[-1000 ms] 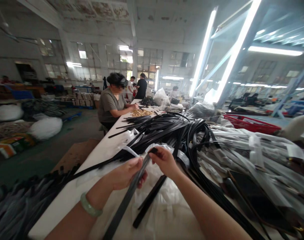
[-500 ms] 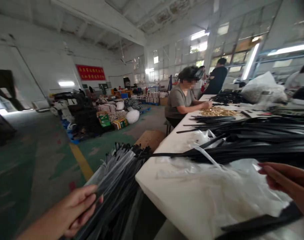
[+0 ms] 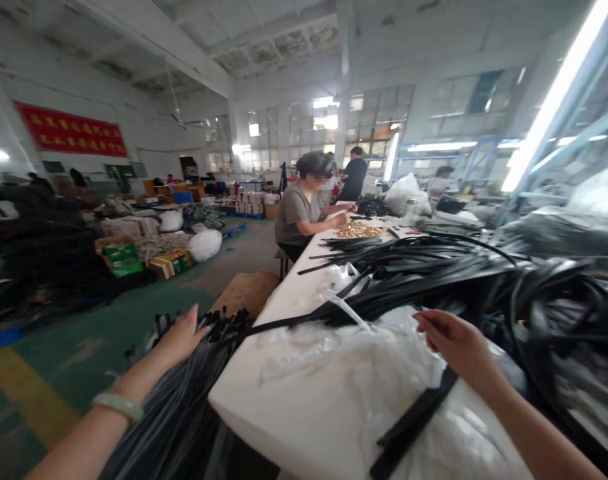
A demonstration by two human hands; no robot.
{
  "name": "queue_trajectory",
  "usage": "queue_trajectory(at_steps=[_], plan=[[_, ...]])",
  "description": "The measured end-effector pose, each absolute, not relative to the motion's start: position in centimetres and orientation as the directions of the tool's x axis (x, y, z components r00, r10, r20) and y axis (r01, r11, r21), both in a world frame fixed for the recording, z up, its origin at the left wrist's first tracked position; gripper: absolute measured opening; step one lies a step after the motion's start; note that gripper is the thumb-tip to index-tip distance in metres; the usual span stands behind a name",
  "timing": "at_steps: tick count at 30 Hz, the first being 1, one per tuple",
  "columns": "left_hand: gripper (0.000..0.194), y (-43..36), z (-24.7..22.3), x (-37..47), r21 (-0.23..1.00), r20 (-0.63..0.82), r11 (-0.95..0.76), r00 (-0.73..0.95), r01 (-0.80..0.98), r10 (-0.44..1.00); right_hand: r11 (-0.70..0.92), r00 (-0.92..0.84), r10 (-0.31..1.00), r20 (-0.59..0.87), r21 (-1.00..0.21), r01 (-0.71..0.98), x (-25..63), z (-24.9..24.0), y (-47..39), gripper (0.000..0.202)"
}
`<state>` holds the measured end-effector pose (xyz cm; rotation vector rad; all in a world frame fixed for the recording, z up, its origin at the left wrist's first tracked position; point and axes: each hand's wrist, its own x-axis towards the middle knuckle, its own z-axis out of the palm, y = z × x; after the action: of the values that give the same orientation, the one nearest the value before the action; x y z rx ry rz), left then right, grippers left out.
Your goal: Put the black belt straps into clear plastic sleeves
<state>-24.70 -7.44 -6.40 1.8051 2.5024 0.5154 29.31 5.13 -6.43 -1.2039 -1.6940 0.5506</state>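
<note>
My left hand (image 3: 181, 339) is over a bundle of long black strips (image 3: 169, 407) beside the table's left edge. Its fingers are stretched out with the thumb apart, and nothing shows in them. Above the white table (image 3: 264, 380), my right hand (image 3: 451, 340) has thumb and fingers pinched at the upper edge of a crumpled clear plastic bag (image 3: 384, 353). Lying on the plastic, below that hand, is a short bunch of flat black strips (image 3: 414, 420).
A large pile of black strips (image 3: 414, 280) covers the table's right side. Further along, a co-worker (image 3: 301, 207) sits by small gold-coloured pieces (image 3: 359, 230). A cardboard box (image 3: 247, 293) stands on the floor left of the table.
The view has turned right. My left hand was closed at the plastic-covered strips and has now opened and risen over the bundle. My right hand stays pinched at the plastic bag.
</note>
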Motion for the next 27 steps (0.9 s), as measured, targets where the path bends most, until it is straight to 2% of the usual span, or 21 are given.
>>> queue_trajectory(at_steps=[3, 6, 8, 11, 13, 15, 18, 20, 23, 27], plan=[[0.052, -2.7, -4.6, -16.6, 0.276, 0.33, -0.093, -0.004, 0.957, 0.944, 0.538, -0.097, 0.783, 0.614, -0.59, 0.602, 29.2, -6.6, 5.0, 0.03], [0.041, 0.5, -2.7, -7.5, 0.281, 0.396, -0.418, 0.293, 0.864, 0.87, 0.649, -0.198, 0.686, 0.7, -0.465, 0.603, 28.5, -6.2, 4.0, 0.026], [0.039, 2.2, -1.9, -2.4, 0.301, 0.407, -0.551, 0.418, 0.778, 0.812, 0.699, -0.264, 0.622, 0.738, -0.37, 0.612, 27.8, -5.8, 3.4, 0.027], [0.031, 4.1, -1.2, 3.1, 0.324, 0.422, -0.621, 0.478, 0.714, 0.77, 0.671, -0.252, 0.562, 0.788, -0.256, 0.696, 27.3, -5.9, 3.4, 0.04], [0.028, 4.7, -1.0, 5.8, 0.351, 0.435, -0.621, 0.465, 0.701, 0.771, 0.621, -0.186, 0.59, 0.786, -0.294, 0.727, 27.4, -6.4, 4.1, 0.056], [0.033, 5.0, -0.9, 8.0, 0.392, 0.44, -0.609, 0.44, 0.69, 0.782, 0.584, -0.116, 0.666, 0.737, -0.418, 0.696, 27.6, -7.2, 4.9, 0.063], [0.049, 5.2, -0.7, 10.4, 0.448, 0.407, -0.623, 0.474, 0.641, 0.781, 0.535, -0.025, 0.742, 0.67, -0.57, 0.624, 27.9, -7.6, 5.6, 0.048], [0.039, 5.4, -0.7, 11.4, 0.479, 0.376, -0.641, 0.52, 0.6, 0.767, 0.542, 0.002, 0.728, 0.686, -0.577, 0.611, 27.9, -7.0, 5.3, 0.035], [0.011, 6.0, -0.5, 11.8, 0.527, 0.366, -0.628, 0.514, 0.573, 0.776, 0.593, 0.015, 0.673, 0.74, -0.55, 0.588, 27.9, -5.4, 4.4, 0.026], [0.015, 6.3, 0.2, 11.4, 0.622, 0.393, -0.593, 0.451, 0.512, 0.802, 0.634, 0.12, 0.657, 0.744, -0.632, 0.445, 28.0, -4.0, 3.9, 0.02]])
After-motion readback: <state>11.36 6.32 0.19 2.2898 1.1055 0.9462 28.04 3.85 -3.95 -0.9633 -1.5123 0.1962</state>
